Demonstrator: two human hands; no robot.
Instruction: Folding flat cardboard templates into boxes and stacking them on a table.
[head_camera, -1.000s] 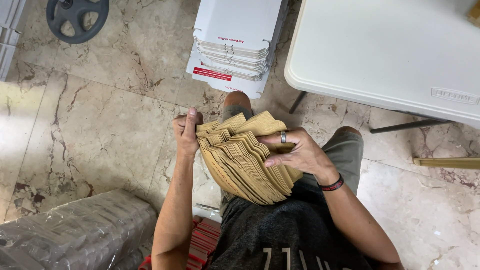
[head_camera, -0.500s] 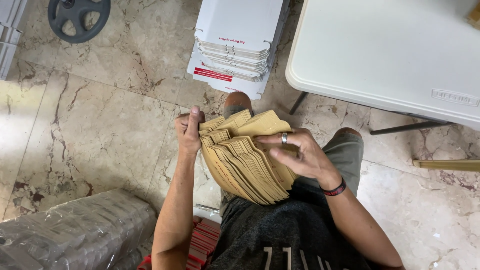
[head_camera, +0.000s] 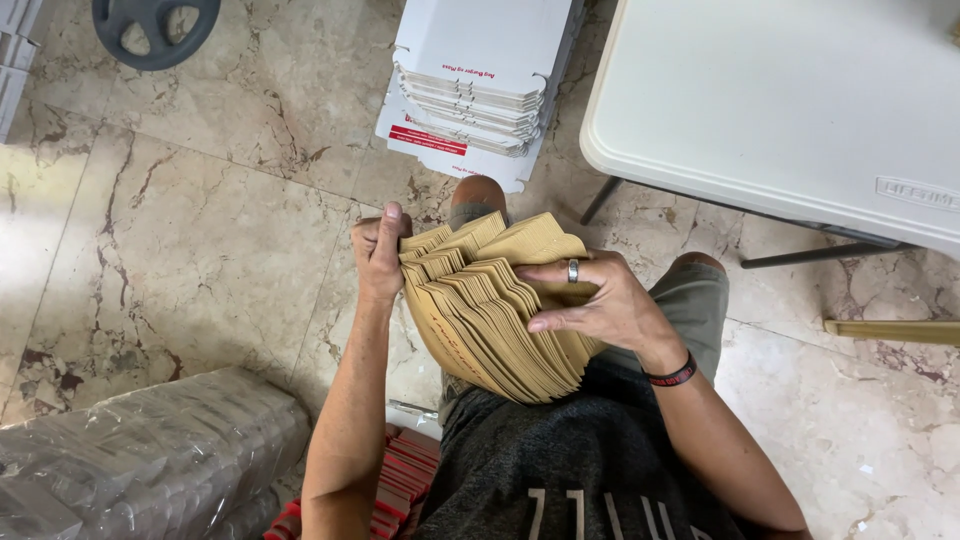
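Note:
A thick fanned stack of brown paper bags (head_camera: 490, 310) rests on my lap, held between both hands. My left hand (head_camera: 378, 252) grips the stack's left edge with the thumb up along it. My right hand (head_camera: 590, 300), wearing a ring and a dark wristband, lies over the right side, its fingers spread across the bags' folded tops. I am seated, in grey shorts and a dark shirt.
A pile of flat white cardboard boxes (head_camera: 480, 80) lies on the marble floor ahead. A white folding table (head_camera: 780, 110) stands at the upper right. A plastic-wrapped bundle (head_camera: 140, 460) sits at lower left, red-edged items (head_camera: 400, 480) beside my hip, a dark wheel (head_camera: 155, 30) at top left.
My right hand's fingers have shifted slightly across the tops of the bags; the stack stays on my lap and the left hand keeps its grip.

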